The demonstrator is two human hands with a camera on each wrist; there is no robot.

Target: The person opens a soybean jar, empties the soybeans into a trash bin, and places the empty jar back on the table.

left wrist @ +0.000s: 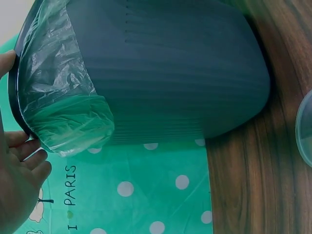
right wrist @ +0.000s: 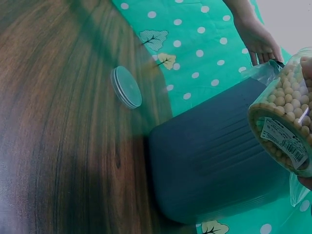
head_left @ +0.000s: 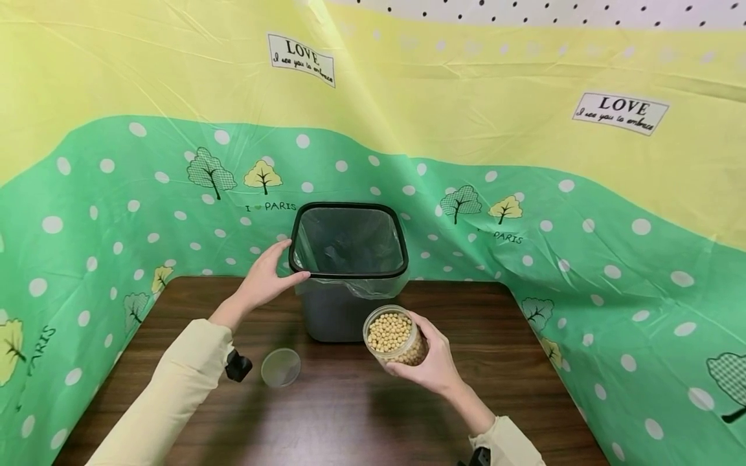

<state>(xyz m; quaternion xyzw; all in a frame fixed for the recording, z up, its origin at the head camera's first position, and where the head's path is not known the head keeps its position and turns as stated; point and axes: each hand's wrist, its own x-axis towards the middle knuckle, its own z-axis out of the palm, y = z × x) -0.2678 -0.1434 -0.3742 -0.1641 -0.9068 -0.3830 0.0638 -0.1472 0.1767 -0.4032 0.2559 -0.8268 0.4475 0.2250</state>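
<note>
My right hand (head_left: 434, 359) grips a clear jar (right wrist: 280, 119) by its side, thumb and fingers around it. Round pale-yellow soybeans (head_left: 389, 332) fill the jar close to its open mouth, which tips toward me in the head view; a printed label (right wrist: 285, 141) is on its base. The jar is in front of a dark grey trash bin (head_left: 332, 314), lower than its black rim (head_left: 355, 276). My left hand (head_left: 265, 278) is at the bin's near left corner, thumb and fingers spread and their tips touching the rim. A clear plastic bag (left wrist: 58, 73) lines the bin and folds over its rim.
A round clear lid (head_left: 281, 367) lies on the brown wooden table (head_left: 326, 414), left of and nearer than the bin. Green and yellow printed cloth (head_left: 192, 239) hangs behind the table and along both sides.
</note>
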